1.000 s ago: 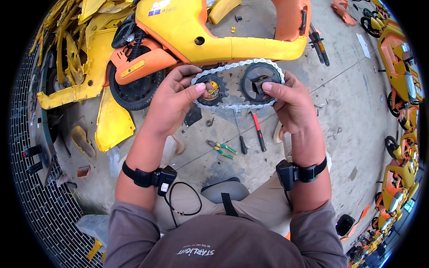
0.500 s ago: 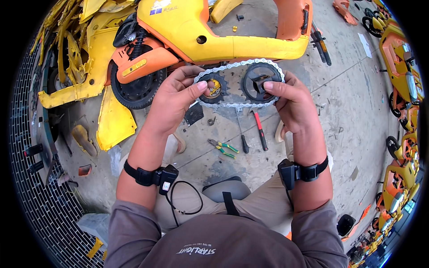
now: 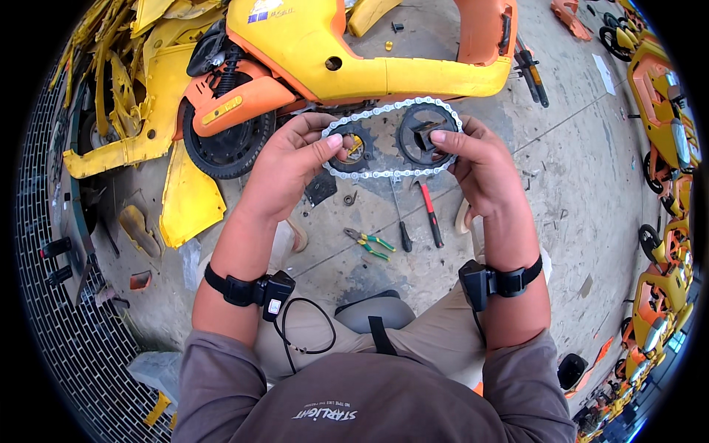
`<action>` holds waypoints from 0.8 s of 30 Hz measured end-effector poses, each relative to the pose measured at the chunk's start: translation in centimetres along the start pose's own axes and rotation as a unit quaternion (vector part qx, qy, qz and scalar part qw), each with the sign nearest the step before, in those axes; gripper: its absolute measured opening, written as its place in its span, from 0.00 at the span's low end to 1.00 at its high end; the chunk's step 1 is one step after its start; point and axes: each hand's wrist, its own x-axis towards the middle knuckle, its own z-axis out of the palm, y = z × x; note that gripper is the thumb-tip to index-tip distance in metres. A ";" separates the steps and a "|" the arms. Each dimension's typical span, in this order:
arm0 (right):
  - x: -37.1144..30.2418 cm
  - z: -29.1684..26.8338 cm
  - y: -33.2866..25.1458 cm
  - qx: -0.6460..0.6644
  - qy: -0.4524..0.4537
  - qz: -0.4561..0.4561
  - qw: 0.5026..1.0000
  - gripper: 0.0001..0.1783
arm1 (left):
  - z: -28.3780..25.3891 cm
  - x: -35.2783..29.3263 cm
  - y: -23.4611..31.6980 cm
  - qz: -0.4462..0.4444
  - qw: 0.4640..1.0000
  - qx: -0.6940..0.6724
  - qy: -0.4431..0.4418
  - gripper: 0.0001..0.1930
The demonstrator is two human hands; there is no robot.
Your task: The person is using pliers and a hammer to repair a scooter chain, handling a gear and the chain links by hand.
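Left hand (image 3: 299, 151) clamps one small sprocket (image 3: 363, 150), right hand (image 3: 484, 156) one big sprocket (image 3: 424, 139); one chain (image 3: 380, 111) circles both. Below: one screwdriver (image 3: 405, 238), one hammer (image 3: 430, 213), one pliers (image 3: 369, 242).

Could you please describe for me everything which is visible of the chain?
The chain is a silver-grey loop of many small links, metallic in look. It runs around two dark toothed wheels, a smaller left wheel and a larger right wheel. Its upper run slopes up toward the right; its lower run is nearly straight. The left hand and right hand hold it up by its ends above the floor, hiding small parts.
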 end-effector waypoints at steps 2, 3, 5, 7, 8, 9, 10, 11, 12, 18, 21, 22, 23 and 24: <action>-0.1 0.0 -0.2 0.007 -0.002 0.004 1.000 0.30 | -0.2 0.1 0.0 0.000 1.000 -0.013 -0.005 0.20; -0.1 0.0 -0.2 0.008 -0.003 0.004 1.000 0.31 | -0.4 0.2 -0.1 0.001 1.000 -0.021 -0.010 0.20; -0.1 0.1 -0.2 0.009 -0.004 0.004 1.000 0.32 | -0.4 0.2 -0.1 0.004 0.999 -0.027 -0.017 0.19; -0.1 0.0 -0.1 0.005 -0.008 0.001 1.000 0.33 | -0.4 0.0 -0.1 0.007 0.999 -0.024 -0.020 0.19; -0.1 0.0 0.0 0.002 -0.011 -0.001 1.000 0.33 | -0.5 -0.1 0.0 0.004 0.998 -0.053 -0.034 0.19; 0.0 -0.3 0.1 -0.002 -0.012 0.000 1.000 0.32 | -0.7 -0.2 0.2 0.001 0.996 -0.082 -0.047 0.19; 0.2 -0.7 0.2 -0.007 -0.015 0.001 1.000 0.31 | -0.8 -0.4 0.4 -0.002 0.992 -0.110 -0.060 0.20; 0.4 -1.1 0.4 -0.012 -0.014 0.001 1.000 0.30 | -0.7 -0.4 0.5 -0.001 0.986 -0.147 -0.080 0.21; 0.8 -1.1 0.7 0.026 -0.013 0.000 1.000 0.29 | -0.6 -0.5 0.7 0.000 0.978 -0.184 -0.099 0.22; 4.3 1.3 4.5 0.170 0.007 0.079 0.982 0.26 | 1.0 -1.4 1.5 -0.018 0.951 -0.263 -0.159 0.28; 6.4 -0.3 10.1 0.222 -0.016 0.144 0.964 0.31 | 2.4 -1.1 0.6 -0.062 0.945 -0.291 -0.136 0.29; 6.5 0.0 11.6 0.186 -0.007 0.161 0.969 0.30 | 2.6 -1.0 0.1 -0.071 0.944 -0.291 -0.137 0.27; 6.6 0.3 12.9 0.168 0.002 0.180 0.969 0.30 | 2.7 -1.0 -0.4 -0.080 0.948 -0.281 -0.123 0.26; 6.5 0.2 14.1 0.148 0.015 0.199 0.969 0.30 | 2.9 -0.7 -1.1 -0.091 0.951 -0.274 -0.113 0.25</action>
